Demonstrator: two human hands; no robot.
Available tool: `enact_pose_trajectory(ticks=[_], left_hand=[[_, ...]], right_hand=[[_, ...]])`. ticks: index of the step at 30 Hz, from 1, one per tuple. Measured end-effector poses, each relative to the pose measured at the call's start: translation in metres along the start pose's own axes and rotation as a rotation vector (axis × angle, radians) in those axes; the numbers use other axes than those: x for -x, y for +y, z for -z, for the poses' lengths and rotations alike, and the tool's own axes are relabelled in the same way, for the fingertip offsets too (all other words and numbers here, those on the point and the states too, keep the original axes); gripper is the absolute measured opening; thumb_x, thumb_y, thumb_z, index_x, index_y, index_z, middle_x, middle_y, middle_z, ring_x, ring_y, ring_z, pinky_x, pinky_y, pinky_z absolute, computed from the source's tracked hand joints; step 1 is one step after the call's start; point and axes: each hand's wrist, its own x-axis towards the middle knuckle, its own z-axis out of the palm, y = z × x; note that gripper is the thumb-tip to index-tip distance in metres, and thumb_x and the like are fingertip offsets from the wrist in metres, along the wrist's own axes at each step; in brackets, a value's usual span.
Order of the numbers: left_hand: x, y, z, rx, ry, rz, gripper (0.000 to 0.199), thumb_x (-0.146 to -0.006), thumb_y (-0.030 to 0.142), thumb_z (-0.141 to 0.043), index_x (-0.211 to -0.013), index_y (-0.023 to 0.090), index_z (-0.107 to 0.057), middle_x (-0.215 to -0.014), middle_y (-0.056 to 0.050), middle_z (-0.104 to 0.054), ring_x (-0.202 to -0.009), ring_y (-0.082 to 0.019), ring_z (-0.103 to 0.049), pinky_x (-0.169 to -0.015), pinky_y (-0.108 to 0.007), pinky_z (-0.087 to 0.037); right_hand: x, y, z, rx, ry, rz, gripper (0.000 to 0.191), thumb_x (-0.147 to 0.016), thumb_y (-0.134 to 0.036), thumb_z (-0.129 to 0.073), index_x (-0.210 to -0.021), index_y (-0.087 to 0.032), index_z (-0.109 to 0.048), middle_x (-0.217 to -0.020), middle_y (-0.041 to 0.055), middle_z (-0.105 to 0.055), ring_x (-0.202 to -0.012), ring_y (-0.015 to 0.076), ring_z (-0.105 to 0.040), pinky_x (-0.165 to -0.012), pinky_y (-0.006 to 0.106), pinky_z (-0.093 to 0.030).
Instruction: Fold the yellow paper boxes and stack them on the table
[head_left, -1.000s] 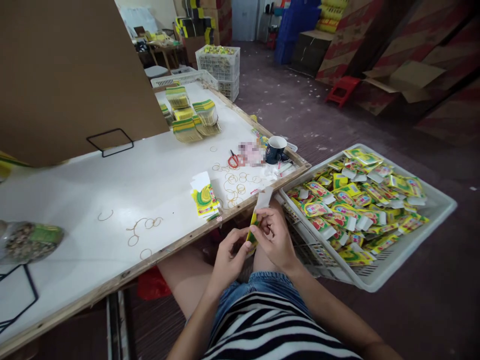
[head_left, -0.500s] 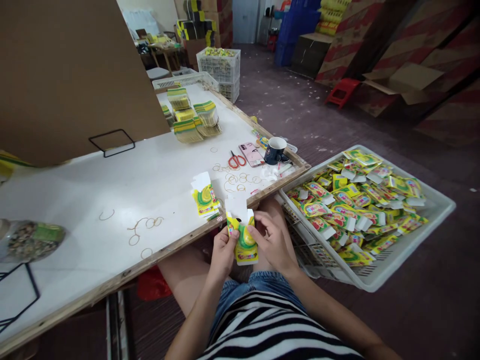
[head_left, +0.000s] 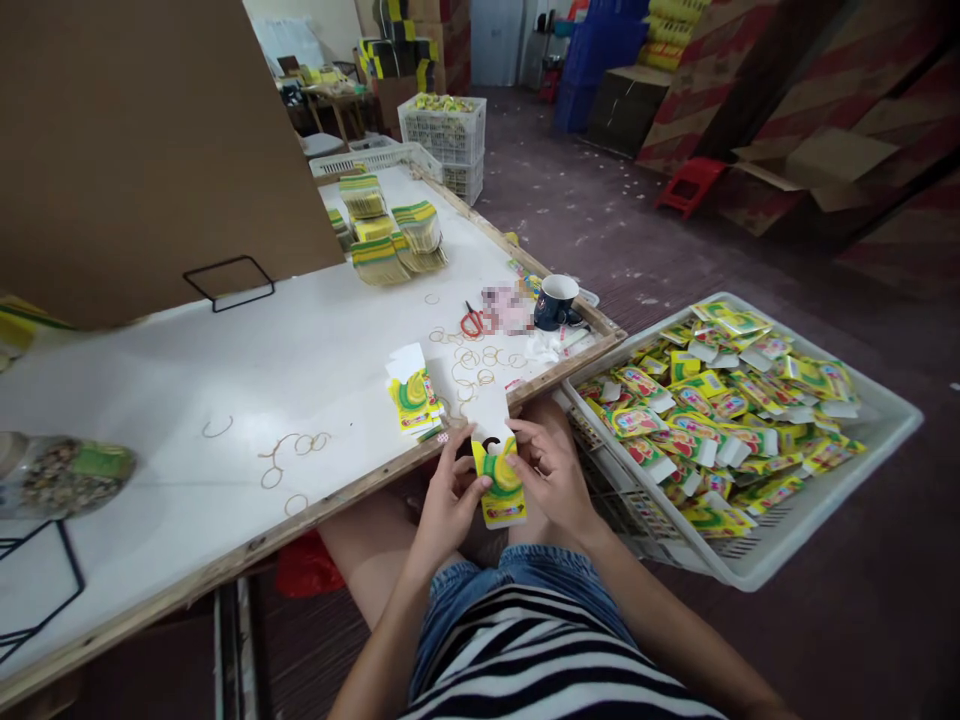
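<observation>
A yellow and green printed box (head_left: pixel 501 488) with a raised white flap is held above the lap, just off the table's edge. My left hand (head_left: pixel 452 500) grips its left side, thumb on the front. On its right side, my right hand (head_left: pixel 551 470) pinches it near the top. A dark curved opening shows below the flap. Close by on the table lies a small pile of similar flat boxes (head_left: pixel 415 400).
The white table (head_left: pixel 187 400) carries rubber bands, red scissors (head_left: pixel 472 321), a dark mug (head_left: pixel 556 302), a jar (head_left: pixel 67 478) and stacked cartons (head_left: pixel 379 262). At the right stands a white crate (head_left: pixel 885 440) full of yellow boxes. A red stool (head_left: pixel 690 187) is farther back.
The left hand's fingers have shifted up along the box's left side. The box's top looks narrower, its flap still raised. The whole view has moved slightly.
</observation>
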Motion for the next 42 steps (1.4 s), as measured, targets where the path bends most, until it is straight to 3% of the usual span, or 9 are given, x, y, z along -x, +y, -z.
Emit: enact_pose_trajectory(ticks=[5,10,13,16,20,23,28,32,42], left_hand=[[0.003,0.004,0.005,0.140,-0.143,0.093,0.048,-0.078,0.029,-0.075,-0.117,0.020,-0.049,-0.094,-0.006,-0.070,-0.085,-0.019,-0.068,-0.074,-0.027,-0.052],[0.006,0.005,0.001,0.155,-0.139,0.150,0.043,-0.073,0.025,-0.078,-0.104,0.019,-0.049,-0.088,-0.004,-0.069,-0.077,-0.016,-0.067,-0.069,-0.025,-0.052],[0.007,0.005,-0.002,0.151,-0.082,0.115,0.054,-0.076,0.026,-0.076,-0.119,0.023,-0.042,-0.092,-0.004,-0.069,-0.080,-0.017,-0.069,-0.070,-0.025,-0.053],[0.007,0.005,-0.002,0.116,-0.076,0.083,0.075,-0.078,0.027,-0.074,-0.138,0.027,-0.029,-0.104,-0.008,-0.069,-0.092,-0.022,-0.069,-0.074,-0.028,-0.054],[0.005,0.006,0.000,0.040,-0.080,0.085,0.054,-0.080,0.030,-0.072,-0.127,0.021,-0.048,-0.105,-0.010,-0.070,-0.095,-0.023,-0.068,-0.078,-0.029,-0.053],[0.003,0.009,0.000,-0.059,-0.019,0.068,0.046,-0.079,0.029,-0.072,-0.120,0.020,-0.054,-0.098,-0.008,-0.072,-0.089,-0.021,-0.068,-0.075,-0.027,-0.053],[0.000,0.009,-0.006,-0.170,0.058,0.050,0.044,-0.080,0.024,-0.068,-0.123,0.022,-0.056,-0.104,-0.007,-0.071,-0.091,-0.021,-0.069,-0.082,-0.031,-0.055],[0.000,0.006,-0.010,-0.130,0.023,0.086,0.048,-0.082,0.023,-0.064,-0.129,0.022,-0.053,-0.108,-0.009,-0.071,-0.103,-0.023,-0.066,-0.091,-0.035,-0.053],[-0.003,0.004,-0.008,-0.088,0.001,0.126,0.049,-0.082,0.025,-0.065,-0.128,0.021,-0.049,-0.110,-0.009,-0.070,-0.096,-0.021,-0.068,-0.083,-0.032,-0.055]], right_hand=[[-0.001,0.003,0.012,-0.013,-0.169,-0.053,0.022,-0.094,-0.038,-0.053,-0.098,-0.019,-0.063,-0.083,0.0024,-0.062,-0.069,0.0137,-0.056,-0.059,0.024,-0.044],[-0.003,-0.005,0.013,0.042,-0.129,0.055,0.026,-0.094,-0.037,-0.054,-0.079,-0.018,-0.064,-0.079,0.0040,-0.062,-0.076,0.0169,-0.058,-0.068,0.028,-0.046],[-0.003,-0.006,0.008,-0.033,-0.041,0.035,0.018,-0.092,-0.035,-0.058,-0.100,-0.021,-0.062,-0.086,0.0039,-0.065,-0.079,0.0175,-0.061,-0.069,0.029,-0.049],[-0.003,-0.004,0.006,-0.108,0.004,0.013,0.035,-0.090,-0.035,-0.060,-0.122,-0.024,-0.052,-0.094,0.0037,-0.066,-0.080,0.0174,-0.063,-0.070,0.030,-0.051],[-0.005,-0.005,0.013,0.038,-0.026,0.132,0.022,-0.093,-0.036,-0.055,-0.103,-0.022,-0.069,-0.098,0.0071,-0.064,-0.093,0.0205,-0.060,-0.082,0.034,-0.049],[-0.006,-0.008,0.021,0.125,-0.045,0.176,0.029,-0.093,-0.040,-0.053,-0.098,-0.020,-0.073,-0.092,0.0068,-0.059,-0.088,0.0199,-0.057,-0.076,0.032,-0.048],[-0.005,-0.005,0.021,0.146,-0.137,-0.031,0.040,-0.085,-0.031,-0.061,-0.123,-0.017,-0.059,-0.063,-0.0058,-0.047,-0.054,0.0105,-0.042,-0.051,0.022,-0.035],[-0.006,-0.004,0.015,0.237,-0.095,-0.032,0.033,-0.081,-0.021,-0.058,-0.113,-0.017,-0.056,-0.056,-0.0089,-0.041,-0.051,0.0101,-0.041,-0.051,0.022,-0.033],[-0.007,-0.001,0.013,0.321,-0.093,-0.040,0.032,-0.080,-0.024,-0.057,-0.110,-0.019,-0.052,-0.056,-0.0101,-0.040,-0.049,0.0109,-0.044,-0.051,0.022,-0.032]])
